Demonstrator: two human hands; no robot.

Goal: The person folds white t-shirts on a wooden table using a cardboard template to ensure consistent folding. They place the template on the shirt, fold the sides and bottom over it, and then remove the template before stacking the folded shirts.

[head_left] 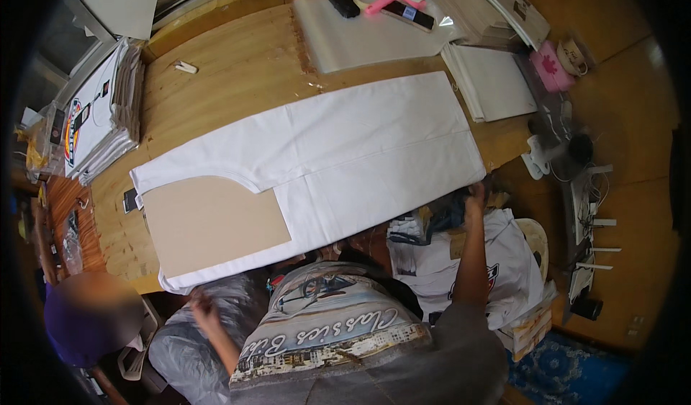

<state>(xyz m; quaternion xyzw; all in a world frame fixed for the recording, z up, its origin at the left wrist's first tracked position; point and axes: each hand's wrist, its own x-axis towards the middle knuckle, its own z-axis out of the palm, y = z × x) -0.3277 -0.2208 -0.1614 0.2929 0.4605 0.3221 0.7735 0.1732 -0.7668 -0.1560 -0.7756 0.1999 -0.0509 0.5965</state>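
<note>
The right hand [475,192] is set at the near right corner of a white garment [374,146], its fingers bent; whether cloth is pinched cannot be told. The left hand [203,303] is held half curled just off the near left edge, blurred, and its grip cannot be made out. The garment is spread flat across the wooden table [223,92], and a plain tan board [216,221] is framed by its neckline.

Cursive lettering is printed on the wearer's grey shirt [338,326]. Bold lettering in colour is borne by the stack of white garments [101,113] at the far left, and a dark and red print is shown on the white pile [497,261] under the right forearm.

A dark object [129,201] is partly covered by the garment's left end. Beyond, clear plastic sheets [327,41] are topped by a pink tape dispenser [396,0] and a phone [407,15]. Another person [90,326] is seen at the lower left, beside a grey plastic bag [187,354].
</note>
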